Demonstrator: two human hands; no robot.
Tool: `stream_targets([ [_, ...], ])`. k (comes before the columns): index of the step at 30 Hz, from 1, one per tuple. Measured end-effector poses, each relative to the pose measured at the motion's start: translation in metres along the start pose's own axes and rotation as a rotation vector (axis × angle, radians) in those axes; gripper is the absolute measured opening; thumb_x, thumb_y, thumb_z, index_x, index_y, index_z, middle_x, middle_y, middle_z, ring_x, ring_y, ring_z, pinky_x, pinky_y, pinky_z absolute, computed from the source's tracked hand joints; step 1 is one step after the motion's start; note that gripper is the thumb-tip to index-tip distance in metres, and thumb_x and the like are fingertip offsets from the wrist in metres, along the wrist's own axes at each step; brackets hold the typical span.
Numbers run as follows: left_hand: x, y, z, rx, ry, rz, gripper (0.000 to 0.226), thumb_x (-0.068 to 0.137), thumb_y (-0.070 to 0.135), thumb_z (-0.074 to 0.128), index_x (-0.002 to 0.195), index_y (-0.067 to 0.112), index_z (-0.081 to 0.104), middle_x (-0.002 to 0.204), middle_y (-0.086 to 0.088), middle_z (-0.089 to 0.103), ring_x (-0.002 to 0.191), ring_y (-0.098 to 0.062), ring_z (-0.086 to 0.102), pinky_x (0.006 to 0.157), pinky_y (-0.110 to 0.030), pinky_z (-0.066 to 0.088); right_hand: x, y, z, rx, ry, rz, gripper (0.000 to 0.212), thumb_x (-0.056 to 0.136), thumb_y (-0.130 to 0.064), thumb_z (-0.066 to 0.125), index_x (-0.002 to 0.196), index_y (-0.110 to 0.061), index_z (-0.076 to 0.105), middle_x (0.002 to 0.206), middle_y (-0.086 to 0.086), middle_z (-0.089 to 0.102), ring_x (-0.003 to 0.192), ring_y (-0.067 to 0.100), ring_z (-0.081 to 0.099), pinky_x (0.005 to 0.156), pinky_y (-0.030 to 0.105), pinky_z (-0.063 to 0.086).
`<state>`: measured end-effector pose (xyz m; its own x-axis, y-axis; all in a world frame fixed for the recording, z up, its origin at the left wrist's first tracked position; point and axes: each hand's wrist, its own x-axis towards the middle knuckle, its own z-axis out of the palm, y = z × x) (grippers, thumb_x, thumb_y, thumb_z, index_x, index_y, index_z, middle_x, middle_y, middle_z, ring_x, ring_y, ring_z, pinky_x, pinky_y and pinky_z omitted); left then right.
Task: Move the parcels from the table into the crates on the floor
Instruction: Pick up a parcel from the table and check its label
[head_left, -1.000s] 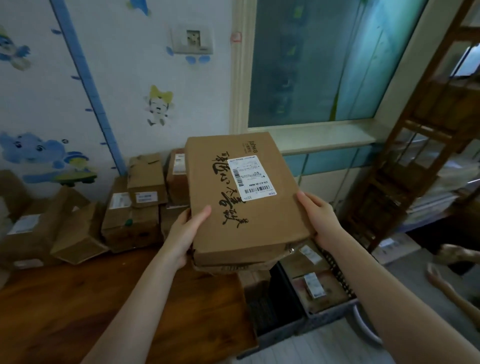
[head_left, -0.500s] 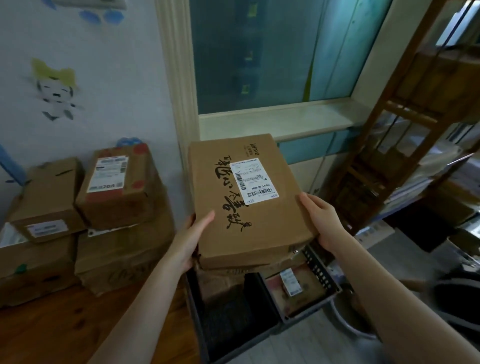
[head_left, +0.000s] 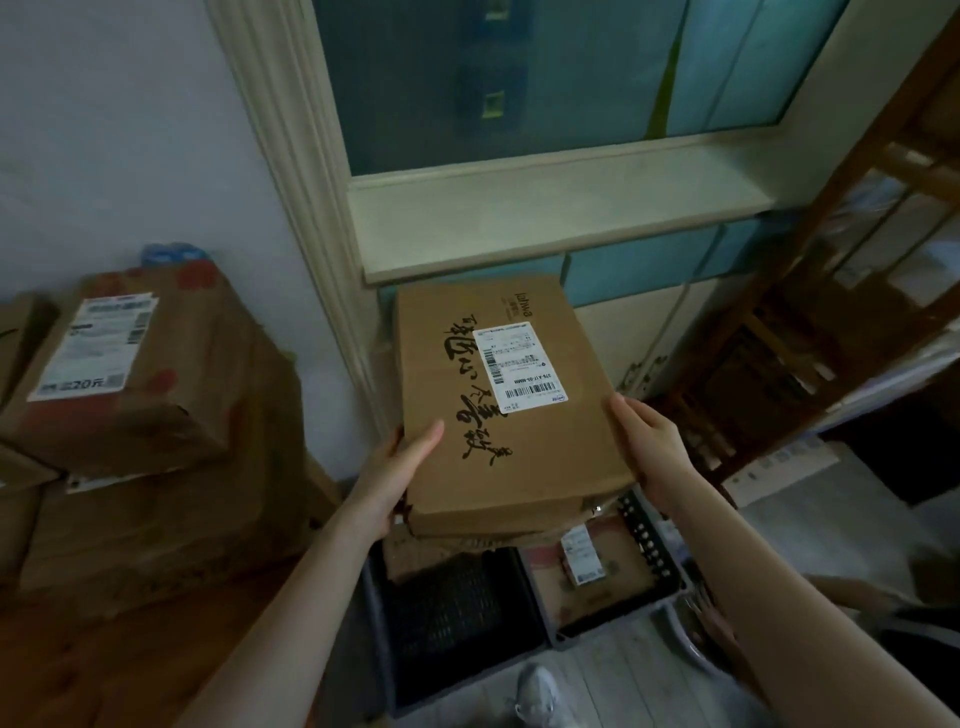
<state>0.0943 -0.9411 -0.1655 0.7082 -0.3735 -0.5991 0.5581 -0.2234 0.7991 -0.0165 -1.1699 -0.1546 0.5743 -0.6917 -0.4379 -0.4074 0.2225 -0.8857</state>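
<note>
At the far left, brown parcels (head_left: 156, 405) are sitting stacked on the wooden table (head_left: 93, 670), the top one showing a white label toward the camera. Moving right, the left hand (head_left: 397, 470) is gripping the left edge of a flat cardboard parcel (head_left: 519, 457), thumb lying on the top face and fingers tucked out of sight underneath. This parcel is being held in the air, tilted slightly, past the table's edge and above the crates on the floor; a white shipping label (head_left: 519, 366) is sticking to its upper face beside black brush lettering. A second cardboard edge is showing just beneath it, and whether that is a separate box cannot be told. The right hand (head_left: 652, 449) is clasping the right edge. Below, a dark crate (head_left: 457, 618) is standing beside a second crate (head_left: 647, 540), which is holding a labelled box (head_left: 597, 577). A wooden shelf (head_left: 810, 332) is standing at the far right.
</note>
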Motion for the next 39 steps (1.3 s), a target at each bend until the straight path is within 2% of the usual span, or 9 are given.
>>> stream_targets([
  [3, 0.018, -0.005, 0.013, -0.033, 0.054, -0.021, 0.063, 0.081, 0.047, 0.066, 0.136, 0.024, 0.045, 0.111, 0.003, 0.06, 0.093, -0.011, 0.057, 0.07, -0.026, 0.045, 0.037, 0.005, -0.002, -0.011, -0.07, 0.026, 0.017, 0.092, -0.038, 0.057, 0.101, -0.025, 0.061, 0.098, 0.002, 0.066, 0.096, 0.022, 0.064, 0.091, 0.04, 0.052],
  [9, 0.044, -0.027, 0.031, -0.12, 0.145, -0.12, 0.071, 0.078, 0.043, 0.071, 0.139, 0.021, 0.043, 0.117, 0.0, 0.061, 0.098, -0.016, 0.059, 0.07, -0.028, 0.048, 0.095, 0.028, -0.004, -0.089, -0.179, 0.068, 0.041, 0.091, -0.041, 0.059, 0.12, -0.013, 0.063, 0.107, 0.004, 0.067, 0.098, 0.019, 0.064, 0.093, 0.038, 0.052],
  [15, 0.059, -0.06, 0.038, -0.165, 0.217, -0.187, 0.058, 0.082, 0.034, 0.069, 0.133, 0.017, 0.048, 0.105, 0.004, 0.063, 0.093, -0.013, 0.06, 0.069, -0.027, 0.048, 0.115, 0.062, -0.002, -0.116, -0.253, 0.15, 0.04, 0.09, -0.041, 0.059, 0.125, -0.02, 0.06, 0.114, 0.004, 0.065, 0.103, 0.022, 0.062, 0.094, 0.043, 0.051],
  [21, 0.084, -0.096, 0.034, -0.173, 0.265, -0.27, 0.055, 0.084, 0.033, 0.068, 0.133, 0.02, 0.048, 0.111, -0.002, 0.062, 0.09, -0.015, 0.059, 0.067, -0.03, 0.047, 0.124, 0.099, 0.007, -0.163, -0.276, 0.194, 0.026, 0.093, -0.041, 0.054, 0.115, -0.028, 0.059, 0.114, 0.004, 0.064, 0.106, 0.022, 0.061, 0.095, 0.042, 0.05],
  [26, 0.11, -0.135, 0.033, -0.161, 0.285, -0.318, 0.051, 0.085, 0.031, 0.067, 0.132, 0.024, 0.047, 0.099, 0.002, 0.06, 0.087, -0.016, 0.058, 0.066, -0.031, 0.046, 0.134, 0.146, 0.011, -0.211, -0.249, 0.194, 0.022, 0.095, -0.037, 0.051, 0.112, -0.027, 0.061, 0.114, 0.003, 0.063, 0.103, 0.019, 0.06, 0.093, 0.041, 0.05],
  [30, 0.13, -0.169, 0.027, -0.107, 0.264, -0.357, 0.062, 0.084, 0.038, 0.066, 0.14, 0.027, 0.042, 0.112, -0.002, 0.057, 0.092, -0.017, 0.056, 0.072, -0.032, 0.046, 0.137, 0.187, 0.014, -0.21, -0.211, 0.254, 0.031, 0.093, -0.042, 0.053, 0.118, -0.027, 0.061, 0.113, 0.0, 0.064, 0.105, 0.02, 0.061, 0.094, 0.043, 0.051],
  [34, 0.149, -0.195, 0.025, -0.02, 0.211, -0.377, 0.057, 0.085, 0.041, 0.065, 0.135, 0.026, 0.045, 0.114, -0.001, 0.059, 0.091, -0.013, 0.056, 0.071, -0.028, 0.045, 0.136, 0.225, 0.014, -0.168, -0.157, 0.331, 0.028, 0.094, -0.039, 0.053, 0.118, -0.025, 0.06, 0.107, -0.003, 0.063, 0.097, 0.015, 0.06, 0.083, 0.036, 0.053],
  [36, 0.162, -0.21, 0.024, 0.016, 0.193, -0.387, 0.06, 0.083, 0.044, 0.066, 0.135, 0.026, 0.045, 0.117, -0.001, 0.059, 0.097, -0.017, 0.056, 0.08, -0.03, 0.045, 0.137, 0.244, 0.015, -0.144, -0.154, 0.359, 0.03, 0.093, -0.038, 0.056, 0.12, -0.024, 0.059, 0.1, -0.007, 0.063, 0.09, 0.01, 0.061, 0.075, 0.028, 0.052],
  [39, 0.178, -0.232, 0.026, 0.061, 0.181, -0.42, 0.079, 0.073, 0.055, 0.069, 0.141, 0.026, 0.039, 0.128, -0.001, 0.054, 0.113, -0.023, 0.052, 0.099, -0.038, 0.042, 0.145, 0.267, 0.012, -0.138, -0.148, 0.4, 0.041, 0.089, -0.041, 0.061, 0.125, -0.022, 0.058, 0.105, -0.003, 0.065, 0.092, 0.013, 0.062, 0.081, 0.034, 0.054],
])
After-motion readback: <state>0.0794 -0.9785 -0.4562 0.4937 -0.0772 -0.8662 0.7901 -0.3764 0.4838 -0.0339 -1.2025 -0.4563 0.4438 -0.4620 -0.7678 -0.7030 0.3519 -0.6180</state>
